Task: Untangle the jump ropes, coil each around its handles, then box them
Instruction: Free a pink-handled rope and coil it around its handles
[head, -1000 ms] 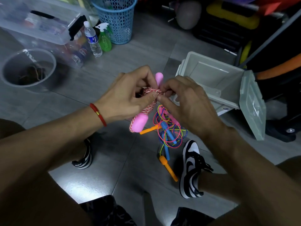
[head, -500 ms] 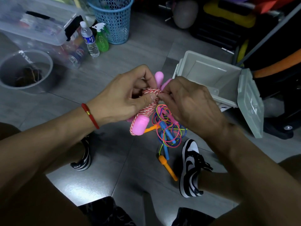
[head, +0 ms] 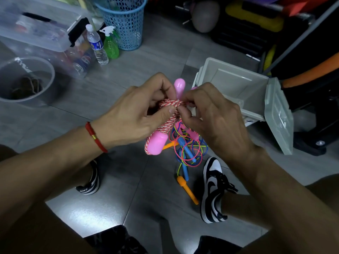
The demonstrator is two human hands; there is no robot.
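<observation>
A red-and-white braided jump rope [head: 169, 116] is coiled around its pink handles [head: 157, 144], held up over the floor. My left hand [head: 135, 116] grips the coiled bundle, thumb pressing the wraps. My right hand [head: 211, 116] pinches the rope's end at the top of the coil. Below them on the floor lies a tangle of thin coloured ropes [head: 189, 149] with blue handles [head: 185, 149] and orange handles [head: 187, 189]. The open grey-green box [head: 236, 87] stands just behind my right hand, its lid [head: 278, 114] hanging to the right.
My two sneakers [head: 212, 189] flank the tangle on the grey tiled floor. At the back left stand a clear storage bin [head: 42, 32], a water bottle [head: 97, 46], a green spray bottle [head: 110, 44], a blue mesh basket [head: 124, 22] and a round clear tub [head: 25, 81].
Both hands stay on the coiled pink-handled rope; my right fingers have shifted slightly at the top of the coil. The bundle stays in place.
</observation>
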